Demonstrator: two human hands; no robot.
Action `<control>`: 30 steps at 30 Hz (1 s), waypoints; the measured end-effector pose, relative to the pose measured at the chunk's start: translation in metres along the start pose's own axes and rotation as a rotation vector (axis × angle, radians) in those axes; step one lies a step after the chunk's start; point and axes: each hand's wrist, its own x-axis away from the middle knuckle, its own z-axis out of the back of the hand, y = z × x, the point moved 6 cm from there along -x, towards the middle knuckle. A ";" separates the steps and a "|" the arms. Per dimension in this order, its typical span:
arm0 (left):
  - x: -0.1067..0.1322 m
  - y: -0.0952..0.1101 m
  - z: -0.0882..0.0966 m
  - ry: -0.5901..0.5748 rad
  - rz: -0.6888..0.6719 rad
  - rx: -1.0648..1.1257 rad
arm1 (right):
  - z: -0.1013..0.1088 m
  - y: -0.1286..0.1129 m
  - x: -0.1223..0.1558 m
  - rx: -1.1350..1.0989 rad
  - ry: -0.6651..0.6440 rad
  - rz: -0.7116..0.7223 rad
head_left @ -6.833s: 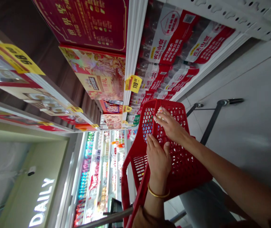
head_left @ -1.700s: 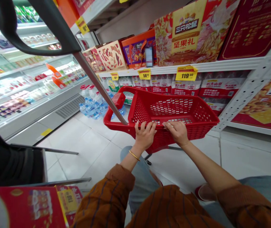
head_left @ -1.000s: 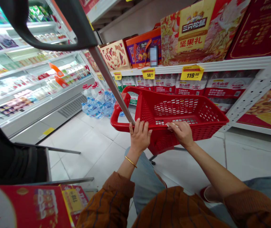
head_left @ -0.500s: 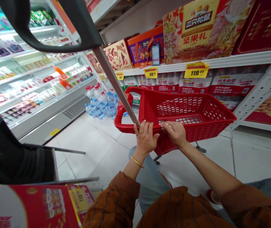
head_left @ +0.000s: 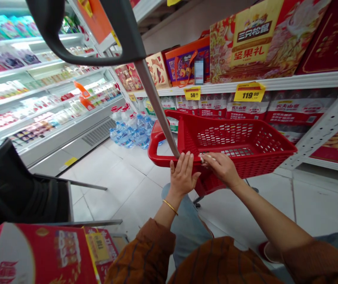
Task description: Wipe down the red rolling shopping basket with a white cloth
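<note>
A red plastic shopping basket stands on wheels on the tiled floor in front of me. My left hand, with a gold bangle on the wrist, grips the near rim beside the grey handle pole. Just to its right, my right hand presses a small white wad onto the same rim, fingers pinched on it. The basket looks empty inside.
A shelf on the right holds gift boxes, yellow price tags and packs of bottled water. A chiller cabinet runs along the left, with water bottles on the floor. A red box and black bag lie at lower left.
Over the last seconds the basket went from tipped on its side to upright. Both hands came to its near rim, and the right hand has crept a little left along it.
</note>
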 end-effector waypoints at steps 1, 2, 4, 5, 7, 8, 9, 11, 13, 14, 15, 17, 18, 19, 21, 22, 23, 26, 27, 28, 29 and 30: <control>0.002 0.001 -0.002 0.003 0.003 0.023 | 0.000 -0.001 -0.001 -0.012 -0.001 -0.009; 0.003 0.001 -0.004 0.009 0.007 0.049 | -0.001 -0.003 -0.003 -0.027 0.002 -0.019; 0.005 0.002 -0.007 0.031 0.016 0.092 | -0.005 -0.011 -0.009 -0.067 0.005 -0.018; 0.005 0.002 -0.007 0.040 0.018 0.105 | -0.007 -0.016 -0.013 -0.090 0.008 -0.007; 0.005 0.002 -0.008 0.040 0.011 0.121 | -0.011 -0.025 -0.022 -0.123 0.020 0.017; 0.005 0.002 -0.008 0.033 0.008 0.122 | -0.012 -0.028 -0.026 -0.127 0.022 0.017; 0.005 0.002 -0.008 0.025 0.010 0.120 | -0.014 -0.030 -0.029 -0.120 0.017 0.007; 0.005 0.002 -0.010 0.016 0.025 0.103 | -0.018 -0.030 -0.034 -0.078 -0.017 -0.030; 0.005 0.001 -0.011 0.020 0.046 0.069 | -0.023 -0.029 -0.035 -0.022 -0.080 -0.059; 0.004 0.000 -0.012 0.028 0.054 0.051 | -0.024 -0.028 -0.035 0.005 -0.108 -0.064; 0.004 0.000 -0.012 0.041 0.058 0.035 | -0.025 -0.027 -0.034 0.028 -0.127 -0.065; 0.003 -0.002 -0.012 0.066 0.052 0.013 | -0.026 -0.024 -0.032 0.062 -0.145 -0.065; 0.003 -0.002 -0.012 0.074 0.043 0.008 | -0.026 -0.023 -0.030 0.072 -0.145 -0.067; 0.003 -0.003 -0.012 0.076 0.034 0.004 | -0.026 -0.022 -0.029 0.077 -0.141 -0.068; 0.003 -0.003 -0.012 0.072 0.019 -0.003 | -0.025 -0.019 -0.027 0.080 -0.135 -0.073; 0.003 -0.003 -0.013 0.072 0.014 -0.007 | -0.024 -0.017 -0.026 0.081 -0.133 -0.074; 0.003 -0.003 -0.013 0.077 0.012 -0.011 | -0.024 -0.016 -0.024 0.084 -0.131 -0.074; 0.002 -0.001 -0.014 0.098 0.003 -0.024 | -0.021 -0.008 -0.019 0.116 -0.124 -0.077; 0.001 0.000 -0.014 0.099 0.001 -0.028 | -0.019 -0.005 -0.016 0.131 -0.118 -0.079; 0.001 0.000 -0.015 0.095 0.002 -0.032 | -0.018 -0.001 -0.014 0.144 -0.113 -0.082; 0.000 0.000 -0.015 0.089 0.004 -0.036 | -0.017 0.002 -0.010 0.154 -0.109 -0.086; -0.001 0.000 -0.015 0.083 0.007 -0.039 | -0.015 0.006 -0.007 0.163 -0.108 -0.092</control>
